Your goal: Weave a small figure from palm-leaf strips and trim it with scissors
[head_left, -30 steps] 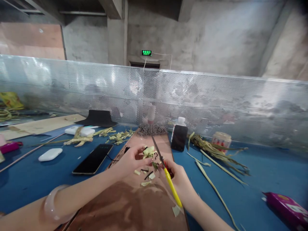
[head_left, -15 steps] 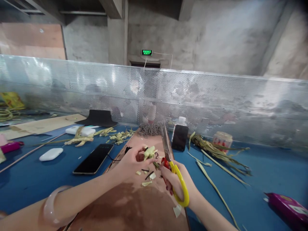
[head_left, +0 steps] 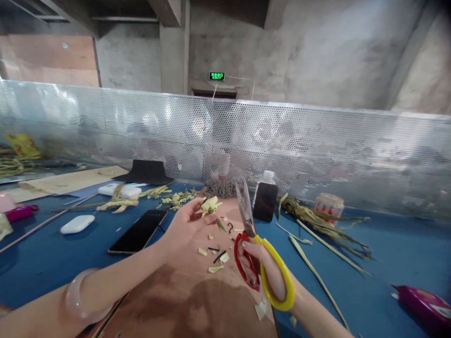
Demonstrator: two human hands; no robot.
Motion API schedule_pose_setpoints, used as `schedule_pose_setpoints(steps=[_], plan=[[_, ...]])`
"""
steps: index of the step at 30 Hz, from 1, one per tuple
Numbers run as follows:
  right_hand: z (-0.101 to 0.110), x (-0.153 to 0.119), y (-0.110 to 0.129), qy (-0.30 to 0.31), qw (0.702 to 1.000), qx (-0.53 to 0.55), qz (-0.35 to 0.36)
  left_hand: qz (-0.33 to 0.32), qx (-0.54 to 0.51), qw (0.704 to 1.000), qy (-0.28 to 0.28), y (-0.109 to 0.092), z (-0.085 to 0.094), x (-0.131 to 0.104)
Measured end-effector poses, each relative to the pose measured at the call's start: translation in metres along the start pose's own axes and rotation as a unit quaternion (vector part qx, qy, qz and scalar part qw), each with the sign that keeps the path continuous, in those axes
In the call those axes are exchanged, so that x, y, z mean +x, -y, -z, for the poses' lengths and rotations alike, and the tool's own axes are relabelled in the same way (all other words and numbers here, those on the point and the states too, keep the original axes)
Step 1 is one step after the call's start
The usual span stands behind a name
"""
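My left hand (head_left: 186,223) pinches a small pale yellow-green piece woven from flat plant strips (head_left: 210,206), held above the brown board (head_left: 169,305). A dark green end hangs from its lower side. In my right hand (head_left: 262,263) is a pair of scissors (head_left: 246,211) with one red and one yellow handle loop. Their blades point up and away from me, slightly parted, and stay apart from the woven piece. Cut pale scraps (head_left: 215,269) and short black bits (head_left: 219,257) lie on the board between my hands.
Left on the blue table stand a phone (head_left: 138,232), a white earbud case (head_left: 77,224) and a pile of small woven pieces (head_left: 178,199). To the right are a bottle (head_left: 266,197), dried leaf strips (head_left: 324,225) and a purple packet (head_left: 424,305). A perforated metal screen (head_left: 317,150) rises behind.
My left hand has moved left and slightly up with the woven piece. The scissors have opened a little, and my right hand has shifted right, away from the piece.
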State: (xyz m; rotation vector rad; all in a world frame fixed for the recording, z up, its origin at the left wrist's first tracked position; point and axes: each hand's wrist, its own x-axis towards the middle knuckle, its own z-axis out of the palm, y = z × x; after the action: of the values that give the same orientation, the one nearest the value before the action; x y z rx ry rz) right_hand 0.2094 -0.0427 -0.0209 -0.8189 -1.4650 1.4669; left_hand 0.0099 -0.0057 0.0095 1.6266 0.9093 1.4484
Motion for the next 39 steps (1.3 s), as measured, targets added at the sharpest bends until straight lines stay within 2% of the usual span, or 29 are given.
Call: schedule_pose_setpoints(steps=[1, 3, 5, 10, 12, 19, 22, 29, 33, 39], plan=[[0.001, 0.000, 0.000, -0.023, 0.997, -0.069, 0.023, 0.002, -0.018, 1.000, -0.005, 0.000, 0.000, 0.000], [0.003, 0.000, 0.001, -0.072, 0.971, -0.215, 0.080, 0.004, -0.063, 0.998, -0.012, -0.001, -0.001, 0.001], [0.004, 0.001, 0.001, -0.105, 0.929, -0.336, 0.114, 0.015, -0.115, 0.993, -0.024, -0.001, -0.003, 0.001], [0.008, 0.003, -0.002, -0.170, 0.809, -0.553, 0.101, 0.039, -0.211, 0.976, -0.020, 0.000, -0.003, 0.003], [0.008, 0.003, -0.003, -0.183, 0.772, -0.599, 0.104, 0.044, -0.236, 0.971, -0.013, 0.001, -0.002, 0.004], [0.010, 0.002, 0.000, -0.216, 0.688, -0.684, 0.110, 0.089, -0.301, 0.947, -0.071, 0.003, -0.001, 0.007], [0.012, 0.002, 0.001, -0.229, 0.654, -0.711, 0.119, 0.092, -0.307, 0.945, -0.072, 0.003, -0.001, 0.006], [0.015, 0.002, -0.002, -0.252, 0.600, -0.735, 0.189, 0.110, -0.332, 0.934, -0.076, 0.003, -0.002, 0.005], [0.016, 0.002, -0.006, -0.264, 0.588, -0.733, 0.216, 0.115, -0.336, 0.933, -0.062, 0.005, -0.001, 0.006], [0.017, 0.003, -0.007, -0.274, 0.582, -0.736, 0.211, 0.131, -0.350, 0.926, -0.051, 0.010, 0.001, 0.008]])
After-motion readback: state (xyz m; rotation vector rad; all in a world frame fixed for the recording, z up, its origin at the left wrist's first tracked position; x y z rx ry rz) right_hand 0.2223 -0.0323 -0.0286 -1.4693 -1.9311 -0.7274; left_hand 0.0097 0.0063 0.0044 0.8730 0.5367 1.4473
